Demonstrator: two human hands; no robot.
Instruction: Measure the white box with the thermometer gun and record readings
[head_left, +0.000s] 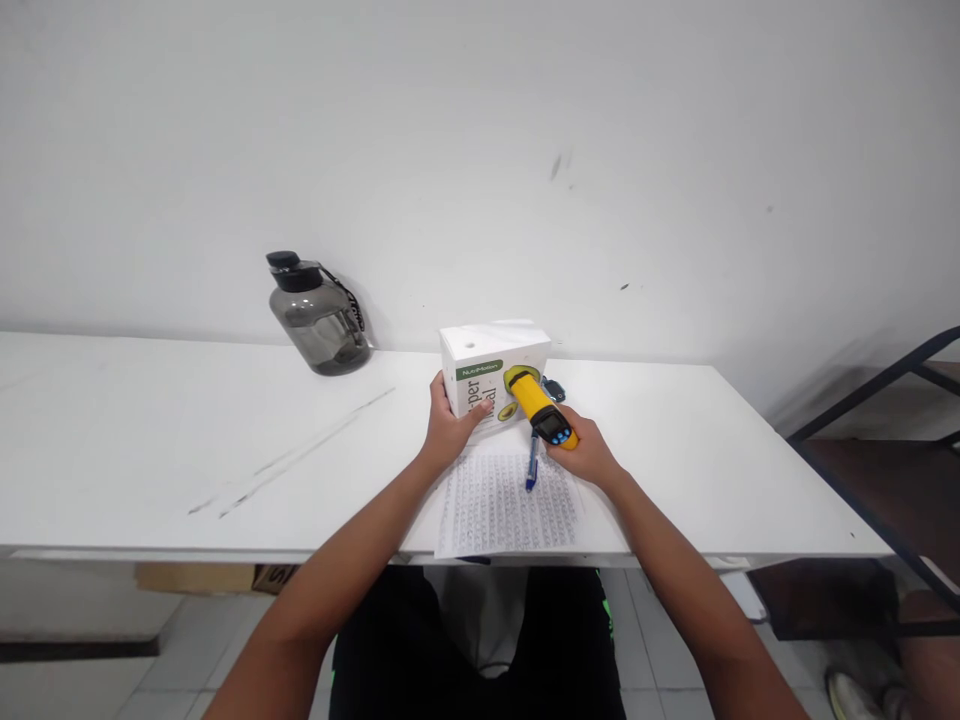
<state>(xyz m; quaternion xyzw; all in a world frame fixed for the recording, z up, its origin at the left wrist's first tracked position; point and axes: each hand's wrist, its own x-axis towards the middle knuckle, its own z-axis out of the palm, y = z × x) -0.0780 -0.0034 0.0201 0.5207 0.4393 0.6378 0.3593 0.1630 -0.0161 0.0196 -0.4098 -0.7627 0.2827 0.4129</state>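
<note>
At my bench, just beyond the printed sheet, is the white box; my left hand, curled round its side, should steady it while my right hand, wrapped around the yellow handheld meter, keeps square.

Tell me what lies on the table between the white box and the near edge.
The head view shows a printed sheet between the white box and the near edge of the table, with a blue pen on it.
</note>
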